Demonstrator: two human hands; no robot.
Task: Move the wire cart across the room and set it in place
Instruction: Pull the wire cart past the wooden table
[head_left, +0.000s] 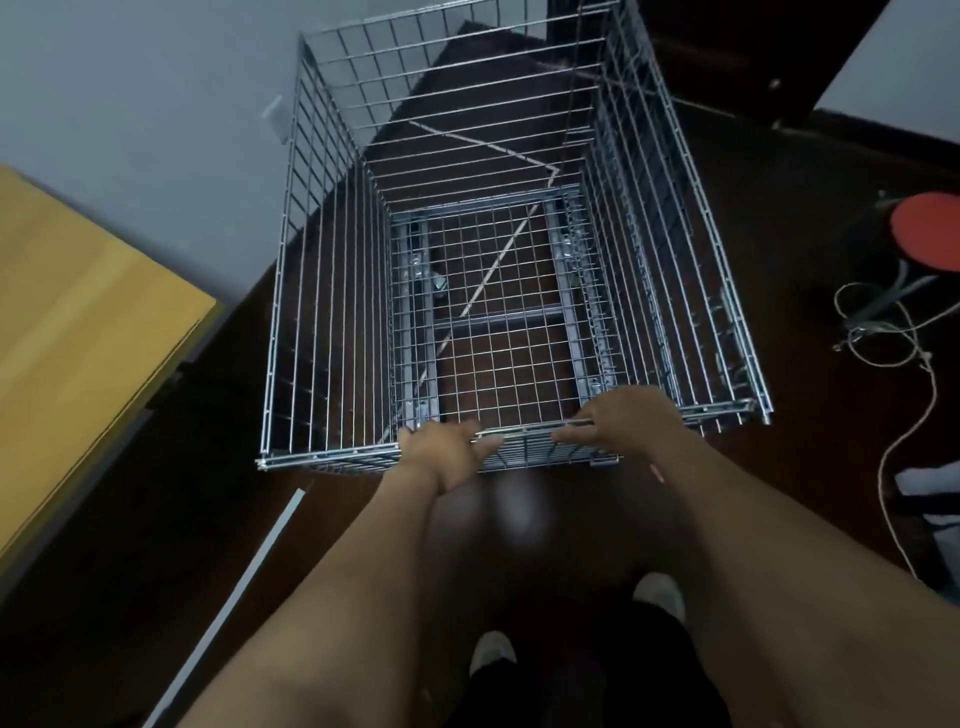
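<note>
Head view, both hands (447, 449) (618, 415) clenched on wire cart (332, 460) near rim, yellow table (78, 338) left, tangled cord (893, 338) right

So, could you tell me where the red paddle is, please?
The red paddle lies on the dark floor at the far right, right of the cart, above tangled rope.

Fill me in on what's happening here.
A person stands behind an empty wire cart, left hand and right hand both gripping its near top rail. The cart sits on a dark floor near a grey wall, with a yellow table to the left and a loose cord on the right.
</note>
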